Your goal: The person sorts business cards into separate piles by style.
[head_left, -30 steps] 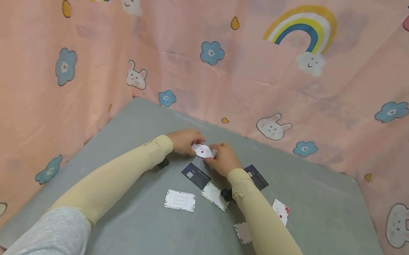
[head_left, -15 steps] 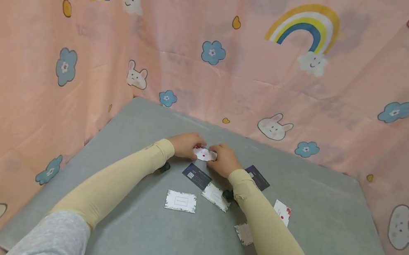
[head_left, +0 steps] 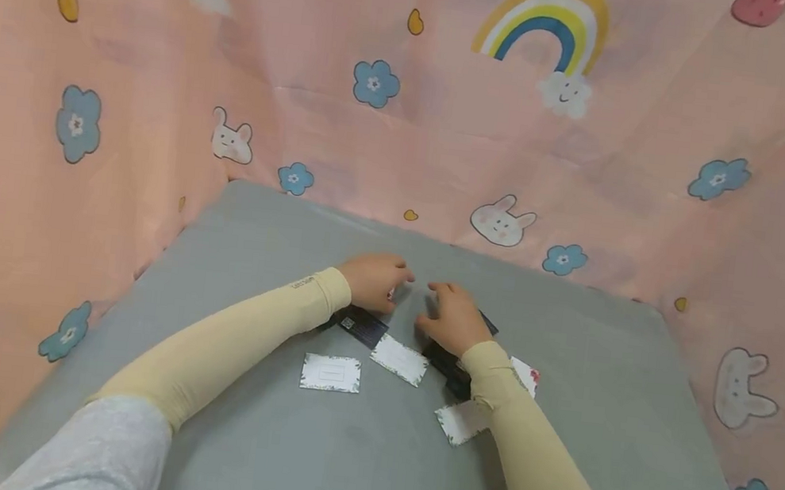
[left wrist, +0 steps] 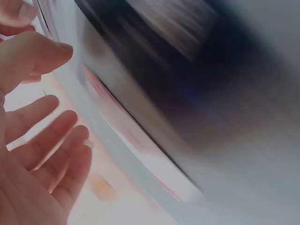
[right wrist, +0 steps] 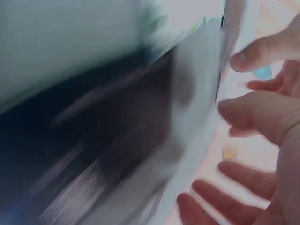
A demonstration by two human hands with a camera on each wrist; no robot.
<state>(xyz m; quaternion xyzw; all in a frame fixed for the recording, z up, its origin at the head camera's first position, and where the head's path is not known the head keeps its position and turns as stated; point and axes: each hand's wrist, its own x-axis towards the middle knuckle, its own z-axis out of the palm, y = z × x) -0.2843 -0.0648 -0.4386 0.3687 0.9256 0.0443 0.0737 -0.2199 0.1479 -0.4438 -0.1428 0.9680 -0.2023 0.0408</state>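
In the head view my left hand (head_left: 376, 282) hovers at the far middle of the table, its fingers spread and loosely bent. Only a sliver of a white card with red marks (head_left: 390, 294) shows past it. That card lies on the surface in the left wrist view, blurred, apart from the fingertips. My right hand (head_left: 455, 317) faces the left one across a gap, fingers parted, holding nothing. Nearest to the hands are a dark card with a QR code (head_left: 364, 327) and a white leaf-bordered card (head_left: 400, 359). Another dark card (head_left: 489, 324) peeks out behind my right hand.
Closer to me on the grey table (head_left: 312, 460) lies a white leaf-bordered card (head_left: 331, 373). A similar card (head_left: 458, 422) and a white card with red flowers (head_left: 528, 375) are partly hidden by my right forearm. A pink printed curtain (head_left: 430, 161) borders the table.
Both hands have let go of the white card with red marks, and their fingers have opened apart. The head view has shifted slightly.
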